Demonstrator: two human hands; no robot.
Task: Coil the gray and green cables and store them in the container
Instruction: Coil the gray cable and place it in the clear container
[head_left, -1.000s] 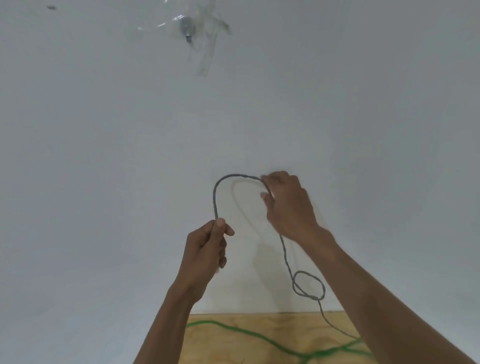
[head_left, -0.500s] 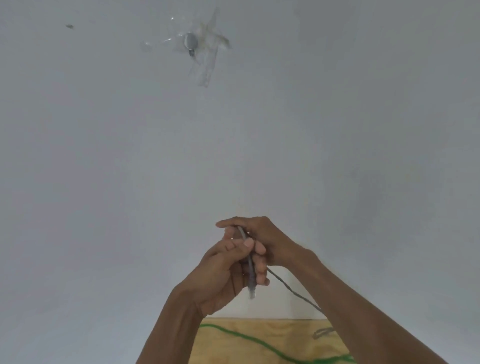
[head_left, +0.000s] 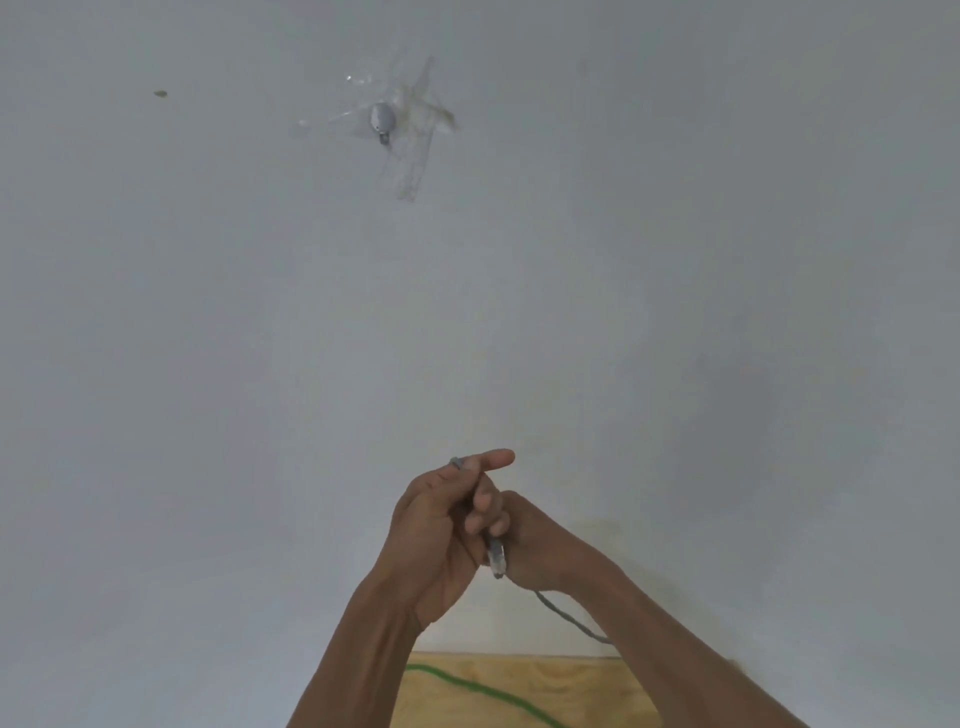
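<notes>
Nearest us, at the bottom of the view, the green cable (head_left: 480, 693) lies slack across the wooden worktop (head_left: 582, 686), untouched and well below both hands. No container shows anywhere.

Above it, the free run of the gray cable (head_left: 563, 616) trails down and to the right from under our right wrist toward the worktop, so the slack we must gather next lies below and on the right hand's side.

Higher up, our hands meet in front of the white wall (head_left: 260, 364). The left hand (head_left: 441, 530) is curled around the gathered gray strands, thumb stretched out over the top, a bend of cable poking up just behind it and a plug end hanging below the fingers. The bundle's long axis runs roughly upright. The right hand (head_left: 530, 545) presses against it from behind, fingers folded in; we cannot tell how much cable it grips.
</notes>
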